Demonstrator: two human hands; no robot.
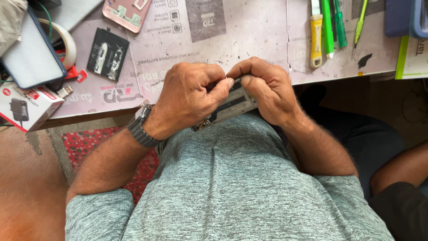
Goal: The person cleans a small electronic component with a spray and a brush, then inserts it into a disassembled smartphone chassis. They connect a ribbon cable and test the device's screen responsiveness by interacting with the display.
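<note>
Both hands met in the middle of the view, just above the person's grey shirt (pixel 232 178) and close to the near edge of the work table (pixel 249 40). The left hand (pixel 189 98), with a metal watch (pixel 141 127) on its wrist, was curled tightly around the opened phone (pixel 232 106), and its thumb pressed on the top edge of it. The right hand (pixel 267 91) gripped the same phone from the 3 o'clock side, with its fingers bent over the upper end, so the two thumbs nearly touched. The phone lay tilted between them, its inner frame and a dark strip visible, the lower end pointing to 8 o'clock. What exactly the fingertips pinched I could not tell, because they covered it.

On the table, at 11 o'clock from the hands, a black flat battery (pixel 107 53) lay, and a pink phone back cover (pixel 127 13) was further up at 12 o'clock of it. At 9 o'clock there was a white and red small box (pixel 26 107), and above it a blue-edged tablet-like case (pixel 31 53) beside a roll of tape (pixel 67 42). At 1 o'clock from the hands, a yellow cutter (pixel 316 40) and green screwdrivers (pixel 332 24) lay side by side. Another person's bare arm (pixel 401 167) showed at 4 o'clock.
</note>
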